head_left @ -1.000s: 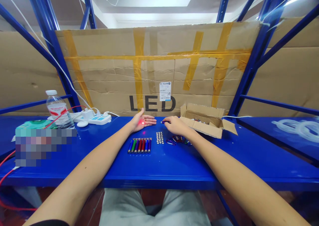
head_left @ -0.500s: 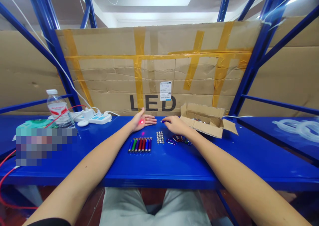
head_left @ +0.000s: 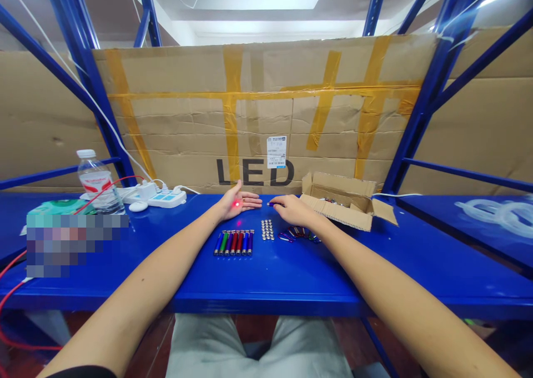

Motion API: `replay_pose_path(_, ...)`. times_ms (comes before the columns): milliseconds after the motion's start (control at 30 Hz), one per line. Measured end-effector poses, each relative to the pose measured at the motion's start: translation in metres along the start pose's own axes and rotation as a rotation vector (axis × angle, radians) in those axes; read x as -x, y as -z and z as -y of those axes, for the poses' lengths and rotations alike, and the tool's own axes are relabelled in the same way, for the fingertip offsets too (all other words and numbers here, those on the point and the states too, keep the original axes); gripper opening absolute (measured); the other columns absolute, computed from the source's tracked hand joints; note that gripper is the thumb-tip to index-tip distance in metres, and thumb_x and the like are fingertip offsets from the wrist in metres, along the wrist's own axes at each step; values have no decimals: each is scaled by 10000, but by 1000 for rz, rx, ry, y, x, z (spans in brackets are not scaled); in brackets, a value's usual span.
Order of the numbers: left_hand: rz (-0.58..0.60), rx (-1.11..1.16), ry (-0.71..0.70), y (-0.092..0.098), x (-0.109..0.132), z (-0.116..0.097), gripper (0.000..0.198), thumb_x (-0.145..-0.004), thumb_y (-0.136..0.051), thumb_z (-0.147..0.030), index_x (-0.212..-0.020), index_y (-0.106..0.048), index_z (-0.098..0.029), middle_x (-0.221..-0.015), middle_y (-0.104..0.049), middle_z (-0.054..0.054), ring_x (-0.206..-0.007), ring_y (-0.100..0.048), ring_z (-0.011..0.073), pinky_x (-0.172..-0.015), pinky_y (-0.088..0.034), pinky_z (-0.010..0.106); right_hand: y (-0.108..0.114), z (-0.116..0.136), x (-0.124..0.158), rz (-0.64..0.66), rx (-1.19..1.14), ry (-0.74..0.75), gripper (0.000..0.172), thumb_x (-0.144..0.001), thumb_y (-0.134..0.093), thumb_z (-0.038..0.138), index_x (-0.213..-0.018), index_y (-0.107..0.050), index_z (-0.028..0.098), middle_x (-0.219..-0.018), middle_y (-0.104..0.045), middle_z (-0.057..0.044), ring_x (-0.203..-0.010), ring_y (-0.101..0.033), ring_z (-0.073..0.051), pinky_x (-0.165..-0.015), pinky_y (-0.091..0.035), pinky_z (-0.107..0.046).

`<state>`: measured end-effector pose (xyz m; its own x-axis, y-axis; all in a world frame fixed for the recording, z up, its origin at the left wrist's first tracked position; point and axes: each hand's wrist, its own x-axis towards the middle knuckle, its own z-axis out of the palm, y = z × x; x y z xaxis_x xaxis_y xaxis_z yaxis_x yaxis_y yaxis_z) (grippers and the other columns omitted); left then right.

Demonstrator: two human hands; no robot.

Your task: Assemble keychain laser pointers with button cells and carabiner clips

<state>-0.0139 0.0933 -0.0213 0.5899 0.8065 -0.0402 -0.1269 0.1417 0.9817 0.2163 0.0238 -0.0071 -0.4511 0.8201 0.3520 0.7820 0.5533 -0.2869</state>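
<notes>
In the head view, my right hand (head_left: 292, 210) is closed round a small blue laser pointer (head_left: 271, 203), its tip aimed left. A red light dot shines on the palm of my left hand (head_left: 239, 201), which is held open with the fingers stretched toward the pointer. Just below, on the blue table, stands a row of blue, green and red metal tubes (head_left: 234, 243) with silver ends. Several small silver button cells (head_left: 267, 230) lie in columns between the hands. Coloured carabiner clips (head_left: 296, 233) lie under my right wrist, partly hidden by it.
An open cardboard box (head_left: 341, 208) with small parts inside sits behind my right forearm. At left are a water bottle (head_left: 100, 184), a white power strip (head_left: 166, 197) and red cables. A big cardboard sheet (head_left: 191, 128) stands along the back between blue posts.
</notes>
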Motion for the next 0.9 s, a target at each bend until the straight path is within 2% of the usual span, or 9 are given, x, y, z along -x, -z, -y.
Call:
replay_pose_path(167,-13,-25,-35,-1,0,2,811,-918,-187,-702,-1083,-637,-48,-1110,-689,235,-1074,-651,301,-1049,-393,413,-3,-4,-1,-8,-26,-15,348,-949,-419,218,-1197,-659,170,-1253,-666,-83,-1150,-604,-222,-996,-426,-318)
replay_pose_path(267,-75,-126,-71,-3,-3,6,581,-924,-422,-602,-1023,-662,-83,-1015,-724,188,-964,-690,258,-1007,-434,403,-7,-12,-2,3,-3,-49,325,-967,-440,249,-1231,-601,147,-1267,-646,-127,-1156,-595,-244,-972,-430,-340)
replay_pose_path(333,-120,-244,-104,-6,-7,8,372,-882,-599,-450,-985,-670,-100,-952,-735,153,-894,-702,231,-971,-457,399,-10,-17,-4,31,37,-59,297,-962,-470,243,-1220,-582,145,-1230,-656,-143,-1116,-609,-250,-920,-442,-334)
replay_pose_path(400,-142,-375,-136,-10,-10,10,237,-813,-695,-306,-939,-677,-105,-895,-738,124,-835,-702,214,-930,-477,396,-14,-21,-8,67,68,-53,258,-949,-505,236,-1179,-589,157,-1171,-676,-134,-1051,-628,-238,-856,-447,-309)
replay_pose_path(467,-149,-516,-169,-14,-12,11,188,-764,-718,-231,-906,-686,-110,-838,-735,96,-795,-694,203,-889,-491,387,-19,-22,-14,90,80,-22,207,-936,-532,232,-1116,-612,172,-1112,-691,-109,-1001,-634,-217,-812,-440,-281)
replay_pose_path(633,-118,-801,-254,-17,-13,12,159,-714,-709,-211,-852,-711,-133,-780,-728,61,-788,-668,203,-804,-496,349,-33,-20,-29,68,82,79,144,-877,-620,227,-999,-659,160,-1009,-701,-82,-924,-627,-197,-767,-428,-266)
replay_pose_path(800,-118,-947,-254,-14,-12,12,149,-673,-702,-204,-808,-713,-140,-796,-722,56,-785,-647,201,-741,-486,318,-27,-28,-27,95,-71,-7,256,-854,-621,170,-1106,-666,157,-957,-717,-65,-851,-643,-168,-764,-460,-259)
replay_pose_path(900,-113,-991,-235,-14,-10,10,143,-665,-694,-206,-794,-712,-148,-793,-720,52,-772,-640,197,-734,-482,314,-19,-37,-19,119,-136,-38,249,-836,-589,96,-1052,-695,157,-965,-727,-61,-843,-652,-158,-769,-480,-248)
